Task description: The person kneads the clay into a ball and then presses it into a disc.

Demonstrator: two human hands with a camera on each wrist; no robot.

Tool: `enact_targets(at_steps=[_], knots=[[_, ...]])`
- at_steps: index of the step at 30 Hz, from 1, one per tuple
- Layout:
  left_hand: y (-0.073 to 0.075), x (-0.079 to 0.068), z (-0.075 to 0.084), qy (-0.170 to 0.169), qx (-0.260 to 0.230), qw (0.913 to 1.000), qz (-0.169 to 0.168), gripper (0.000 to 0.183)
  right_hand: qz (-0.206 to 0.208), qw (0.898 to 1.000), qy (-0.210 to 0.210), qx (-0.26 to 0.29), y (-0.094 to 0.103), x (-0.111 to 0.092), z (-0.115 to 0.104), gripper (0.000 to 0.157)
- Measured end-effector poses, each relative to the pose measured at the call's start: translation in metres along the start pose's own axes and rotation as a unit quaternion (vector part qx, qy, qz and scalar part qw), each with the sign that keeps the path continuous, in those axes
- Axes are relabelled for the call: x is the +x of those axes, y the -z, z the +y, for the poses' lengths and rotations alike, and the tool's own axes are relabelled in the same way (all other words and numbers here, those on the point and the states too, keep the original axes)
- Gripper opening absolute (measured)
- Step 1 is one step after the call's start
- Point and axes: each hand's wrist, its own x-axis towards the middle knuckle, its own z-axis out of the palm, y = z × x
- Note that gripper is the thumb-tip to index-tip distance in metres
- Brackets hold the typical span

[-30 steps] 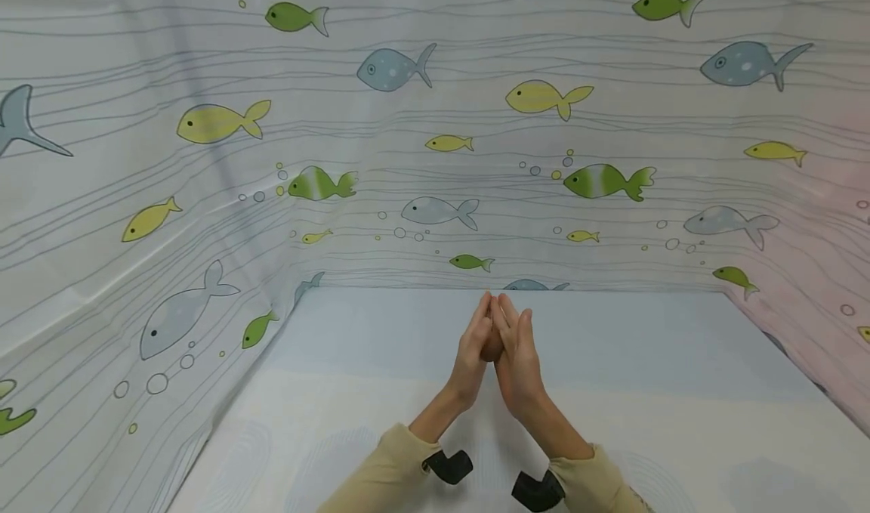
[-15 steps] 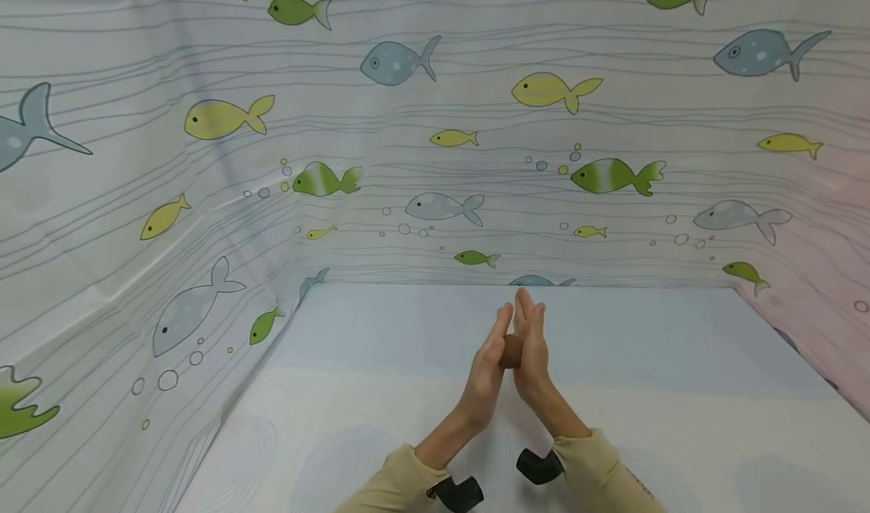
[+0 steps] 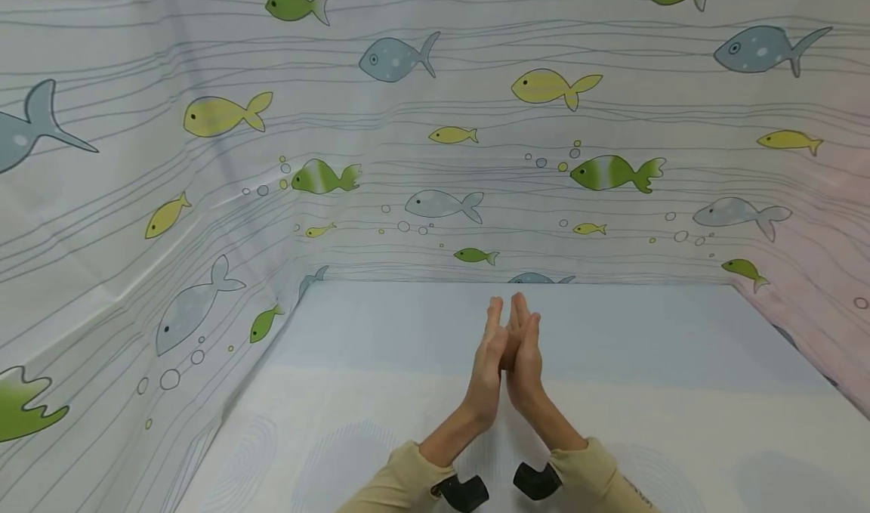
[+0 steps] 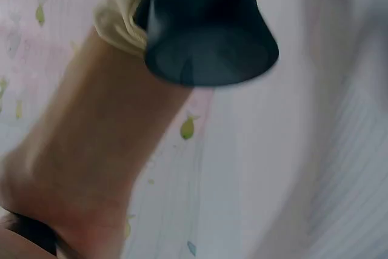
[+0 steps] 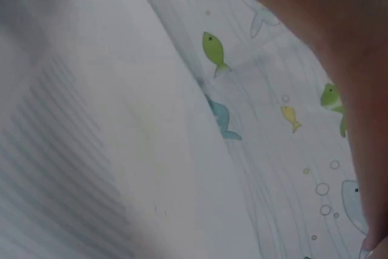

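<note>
Between the two palms sits a small brown ball (image 3: 507, 357), smooth and clay-like, mostly hidden by the fingers. My left hand (image 3: 485, 369) presses it from the left with straight fingers pointing away and up. From the right my right hand (image 3: 526, 366) does the same, its fingers also straight. Both hands are above the table. The wrist views catch mainly a bare forearm (image 4: 103, 125) and wrist skin (image 5: 357, 59); the ball cannot be made out there.
A pale table (image 3: 408, 324) with a light blue band and faint circle patterns lies under the hands. Fish-printed sheeting (image 3: 435, 150) rises at the back and sides. Black wrist mounts (image 3: 464, 492) stick out at both beige sleeves (image 3: 401, 479).
The hands slide against each other around the ball, first one further forward, then the other. Now they stand nearly level, and less of the ball shows than half a second ago.
</note>
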Motion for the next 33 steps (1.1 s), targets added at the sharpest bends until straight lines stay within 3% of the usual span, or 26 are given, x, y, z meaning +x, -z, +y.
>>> enact_targets(at_steps=[9,14,18,26,33], knots=[[0.016,0.013,-0.011,0.034,-0.009,0.9955,0.087,0.066,-0.06,0.992,0.03,-0.111,-0.017,-0.023,0.002,0.065],[0.024,0.02,-0.011,0.051,-0.032,0.9878,0.144,0.068,-0.102,0.99,0.004,-0.093,-0.024,-0.031,-0.001,0.068],[0.03,0.027,-0.005,0.041,-0.022,0.9859,0.161,0.069,-0.117,0.991,-0.013,-0.063,-0.027,-0.033,-0.005,0.068],[0.039,0.041,-0.001,0.01,0.01,0.9877,0.156,0.068,-0.14,0.99,-0.025,-0.016,-0.028,-0.039,-0.015,0.069],[0.026,0.035,-0.009,-0.034,0.022,0.9967,0.07,0.068,-0.11,0.993,-0.037,-0.004,-0.023,-0.029,-0.027,0.074]])
